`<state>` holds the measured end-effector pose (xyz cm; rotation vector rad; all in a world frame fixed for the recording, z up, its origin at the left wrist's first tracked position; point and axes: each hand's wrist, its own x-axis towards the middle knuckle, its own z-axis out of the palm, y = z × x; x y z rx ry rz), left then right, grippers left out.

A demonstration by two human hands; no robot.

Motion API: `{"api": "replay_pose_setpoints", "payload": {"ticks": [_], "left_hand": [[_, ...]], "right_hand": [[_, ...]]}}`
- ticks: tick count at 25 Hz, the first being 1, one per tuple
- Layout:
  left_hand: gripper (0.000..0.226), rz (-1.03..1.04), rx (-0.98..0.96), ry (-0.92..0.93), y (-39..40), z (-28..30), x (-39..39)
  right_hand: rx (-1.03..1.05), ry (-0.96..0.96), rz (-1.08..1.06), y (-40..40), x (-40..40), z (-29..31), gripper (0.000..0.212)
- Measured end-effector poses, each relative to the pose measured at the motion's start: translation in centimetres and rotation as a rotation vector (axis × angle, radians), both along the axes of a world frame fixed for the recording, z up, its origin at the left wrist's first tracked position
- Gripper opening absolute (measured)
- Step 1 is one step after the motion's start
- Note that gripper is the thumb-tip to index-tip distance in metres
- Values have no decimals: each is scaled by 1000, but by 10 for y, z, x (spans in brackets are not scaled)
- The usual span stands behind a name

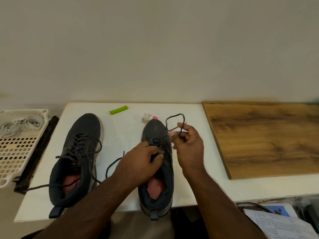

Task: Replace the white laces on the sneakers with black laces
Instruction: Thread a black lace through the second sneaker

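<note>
Two dark grey sneakers stand on a white board (120, 131), toes pointing away. The left sneaker (77, 157) carries a black lace through its eyelets, with loose ends trailing off. On the right sneaker (157, 169) a black lace (174, 122) runs only through the eyelets nearest the toe. My left hand (143, 163) rests over that shoe's tongue and grips the lace there. My right hand (188, 144) pinches the other end of the lace just right of the toe, and a loop of it stands above my fingers. The white laces (20, 125) lie coiled in a crate at far left.
A cream slotted plastic crate (17, 152) sits at far left beside a black bar (36, 154). A green plastic piece (118, 109) and a small white tube (146, 117) lie at the board's far side. A wooden board (267, 138) lies to the right. Papers (279, 223) at bottom right.
</note>
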<state>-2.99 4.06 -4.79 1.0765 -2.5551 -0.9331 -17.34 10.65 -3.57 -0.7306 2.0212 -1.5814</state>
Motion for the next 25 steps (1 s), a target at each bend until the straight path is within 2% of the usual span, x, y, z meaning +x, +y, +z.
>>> {"api": "replay_pose_setpoints", "payload": {"ticks": [2,7,9,11,13,17,19,20,22,24,25], "left_hand": [[24,-9,-5,21,0,1,1],[24,-24,-5,33,0,4,1],[27,-11,-12,13,0,4,0],[29,3,-16,-6,2,6,0],[31,8,-18,-9,2,7,0],[28,-7,18,-56,2,12,1],[36,63,71,39,2,22,0],[44,168,140,131,0,29,0],[44,398,461,347,-9,43,1],[40,437,783,514,-17,49,5],[35,416,855,585,-19,49,7]], "right_hand": [[169,-4,132,-1,3,-5,36],[265,154,196,-2,7,-9,3],[156,190,101,-2,8,-6,7],[-16,174,-14,-2,8,1,6],[-98,124,-56,0,6,6,8],[-244,-196,-35,-2,9,16,12],[-238,-130,48,-1,9,16,19],[-230,-33,127,1,8,13,20],[-168,221,336,5,10,7,20],[-44,457,507,7,15,2,21],[0,511,550,7,17,1,21]]}}
